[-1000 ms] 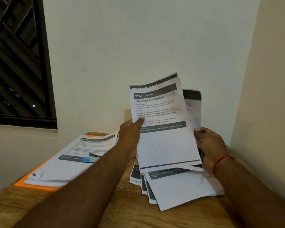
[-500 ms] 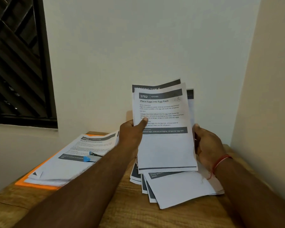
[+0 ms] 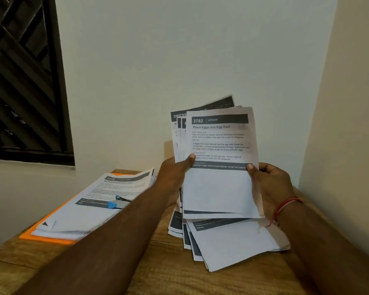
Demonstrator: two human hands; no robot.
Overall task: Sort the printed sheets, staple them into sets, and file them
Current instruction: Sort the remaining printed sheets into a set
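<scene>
I hold a fanned bundle of printed sheets (image 3: pixel 217 188) upright above the table. Its front sheet reads "3782 Kitchen, Place Eggs into Egg Rack". My left hand (image 3: pixel 175 175) grips the bundle's left edge, thumb on the front. On the right edge my right hand (image 3: pixel 268 188) pinches the sheets, thumb over the dark band. Under the bundle a loose pile of sheets (image 3: pixel 232 241) lies spread on the wooden table (image 3: pixel 158 269). To the left a second stack of sheets (image 3: pixel 94 205) rests on an orange folder (image 3: pixel 41 238), with a blue stapler (image 3: pixel 115 202) on top.
White walls close the table in at the back and on the right. A dark window (image 3: pixel 24 81) is set in the wall at the upper left. Bare wood shows along the table's front between my forearms.
The sheets that stuck out behind on the right have been drawn in, and my right thumb now lies on the front sheet. Back sheets now fan out at the left.
</scene>
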